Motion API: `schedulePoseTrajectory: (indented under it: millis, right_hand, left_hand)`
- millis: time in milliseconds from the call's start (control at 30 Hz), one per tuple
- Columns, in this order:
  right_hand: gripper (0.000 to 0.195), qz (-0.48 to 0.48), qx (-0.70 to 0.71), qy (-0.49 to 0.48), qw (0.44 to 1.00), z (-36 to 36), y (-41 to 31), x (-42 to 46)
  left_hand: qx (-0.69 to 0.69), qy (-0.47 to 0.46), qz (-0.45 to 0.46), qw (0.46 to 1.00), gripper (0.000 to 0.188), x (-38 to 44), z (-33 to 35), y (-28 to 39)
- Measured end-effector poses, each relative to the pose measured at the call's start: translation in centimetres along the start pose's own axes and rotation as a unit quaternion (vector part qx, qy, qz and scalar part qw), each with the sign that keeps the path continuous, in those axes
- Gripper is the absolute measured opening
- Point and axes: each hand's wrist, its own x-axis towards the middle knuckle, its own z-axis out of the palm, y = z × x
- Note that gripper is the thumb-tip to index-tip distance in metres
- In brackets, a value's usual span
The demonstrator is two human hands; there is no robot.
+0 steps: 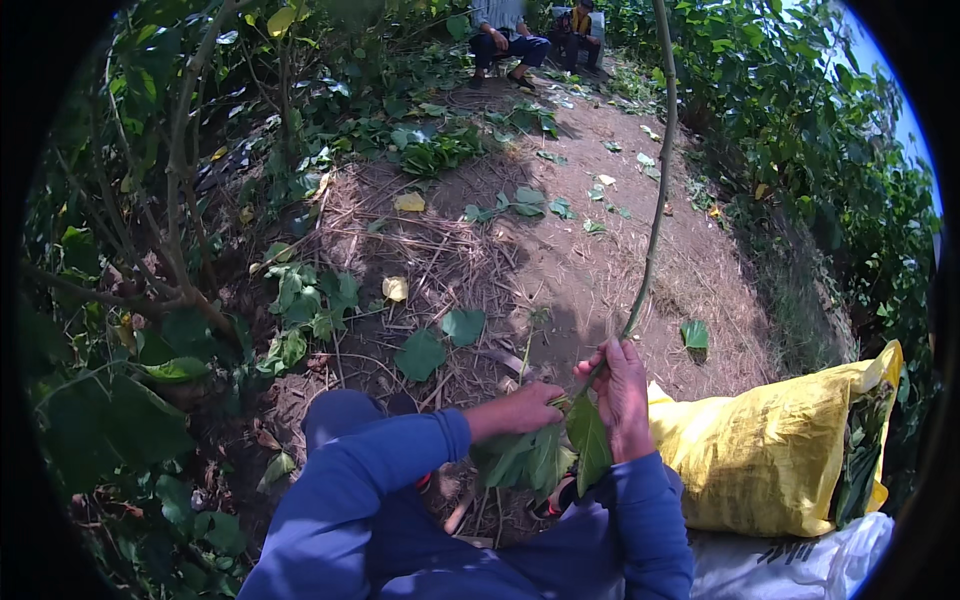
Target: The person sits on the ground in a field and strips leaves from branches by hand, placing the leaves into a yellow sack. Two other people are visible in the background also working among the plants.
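My right hand (pixel 621 390) grips the lower part of a long thin branch (pixel 661 187), which rises past the picture's top edge. My left hand (pixel 521 409) is closed around the stems of a bunch of green leaves (pixel 525 459), close beside the right hand. One larger leaf (pixel 589 444) hangs just under my right hand, between the two hands. The leaves hang above the ground between my knees. My left fingertips are partly hidden by the stems.
A yellow woven sack (pixel 742 442) holding leaves lies at my right, beside a white sack (pixel 787 559). Leafy shrubs line both sides of the dirt path (pixel 592 277), which bears dry stalks and fallen leaves. Two people sit farther up the path. A branching trunk (pixel 176 165) stands at left.
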Motion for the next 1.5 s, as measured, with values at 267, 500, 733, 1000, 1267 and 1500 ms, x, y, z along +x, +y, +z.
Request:
schedulePoseTrajectory:
  millis: [267, 500, 733, 1000, 1267, 1500]
  right_hand:
    - [0.023, -0.004, -0.121, -0.019, 0.992, -0.3, 0.6, -0.1]
    - [0.013, 0.025, -0.202, -0.032, 0.979, -2.0, 1.8, 1.0]
    - [0.018, -0.009, -0.277, -0.040, 0.960, -2.7, 2.8, 1.6]
    - [0.021, 0.006, -0.293, -0.032, 0.956, -2.0, 1.9, 1.0]
    - [0.024, 0.013, -0.275, -0.012, 0.961, -1.2, 1.6, 0.4]
    - [0.030, -0.045, -0.389, -0.004, 0.920, -1.2, 1.8, -0.1]
  left_hand:
    - [0.077, 0.047, -0.006, 0.996, 0.033, 0.7, 0.5, -0.9]
    - [0.048, 0.060, -0.028, 0.997, 0.033, 0.0, -0.5, 0.7]
    - [0.121, 0.050, -0.056, 0.990, 0.035, 0.0, -0.5, 0.4]
    - [0.139, 0.023, -0.077, 0.987, 0.034, -0.1, -0.4, 0.3]
    - [0.167, 0.016, -0.090, 0.982, 0.034, -0.4, -0.2, 0.0]
    - [0.022, 0.112, -0.062, 0.992, 0.028, 0.5, 0.3, -0.6]
